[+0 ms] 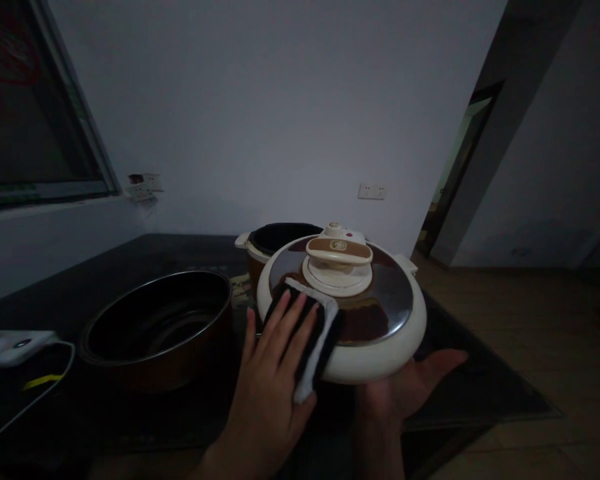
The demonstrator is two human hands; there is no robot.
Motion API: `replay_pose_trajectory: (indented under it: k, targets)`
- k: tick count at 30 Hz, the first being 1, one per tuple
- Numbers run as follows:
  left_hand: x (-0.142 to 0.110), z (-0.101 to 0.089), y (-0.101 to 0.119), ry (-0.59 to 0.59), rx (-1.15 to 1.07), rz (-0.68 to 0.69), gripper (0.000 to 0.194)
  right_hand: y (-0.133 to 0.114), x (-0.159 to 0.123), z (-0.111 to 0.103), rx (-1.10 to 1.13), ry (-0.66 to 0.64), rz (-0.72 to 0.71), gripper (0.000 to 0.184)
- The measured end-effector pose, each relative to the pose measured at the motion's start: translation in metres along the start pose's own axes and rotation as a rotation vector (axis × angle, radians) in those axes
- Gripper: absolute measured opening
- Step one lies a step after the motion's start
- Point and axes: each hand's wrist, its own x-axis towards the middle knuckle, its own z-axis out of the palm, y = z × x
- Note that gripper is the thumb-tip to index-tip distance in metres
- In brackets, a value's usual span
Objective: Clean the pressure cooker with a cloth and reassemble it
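Note:
A white-rimmed pressure cooker lid point(380, 313) with a brown, shiny top and a cream-and-brown handle is held up, tilted toward me. My left hand point(275, 373) presses a black-and-white cloth point(317, 343) against the lid's near left side, fingers extended over the cloth. From below, my right hand point(397, 393) supports the lid, palm up with the thumb sticking out to the right; its other fingers are hidden under the lid. Behind the lid stands the cooker body point(257, 260), its dark inside partly visible.
A dark round pot point(165, 373) sits on the black table point(180, 250) at left. Further left lie a white device point(17, 347) with a cable and a yellow strip point(43, 381). Wall sockets point(372, 192) are at the back. The table's right edge borders the wooden floor point(495, 320).

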Motion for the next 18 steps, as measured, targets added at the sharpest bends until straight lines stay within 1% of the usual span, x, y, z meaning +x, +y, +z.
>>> replay_pose_trajectory:
  k: [1, 4, 5, 8, 10, 12, 13, 15, 18]
  targets:
    - [0.001, -0.003, -0.004, -0.013, -0.018, -0.041, 0.065, 0.002, 0.001, -0.002, -0.005, 0.014, -0.007, 0.066]
    - [0.009, -0.011, -0.013, -0.084, -0.053, -0.123, 0.064, 0.009, 0.001, -0.01, -0.05, 0.09, -0.062, 0.048]
    - [0.014, -0.012, -0.017, -0.101, -0.061, -0.149, 0.062, 0.01, 0.001, -0.012, -0.063, 0.111, -0.069, 0.046]
    - [0.037, -0.008, -0.035, -0.138, -0.081, -0.243, 0.055, 0.013, 0.0, -0.016, -0.08, 0.124, -0.029, 0.05]
    - [0.053, -0.002, -0.047, -0.13, -0.077, -0.322, 0.054, 0.013, -0.002, -0.016, -0.079, 0.13, -0.018, 0.052]
    - [0.064, 0.005, -0.055, -0.107, -0.079, -0.379, 0.055, 0.013, -0.004, -0.015, -0.073, 0.146, -0.014, 0.054]
    - [0.066, 0.007, -0.055, -0.1, -0.089, -0.384, 0.055, 0.013, -0.005, -0.014, -0.069, 0.154, -0.008, 0.055]
    - [0.064, 0.009, -0.048, -0.097, -0.115, -0.346, 0.056, 0.013, -0.006, -0.015, -0.066, 0.164, 0.005, 0.057]
    - [0.045, 0.009, -0.028, -0.065, -0.119, -0.267, 0.06, 0.012, -0.009, -0.02, -0.087, 0.184, 0.007, 0.058]
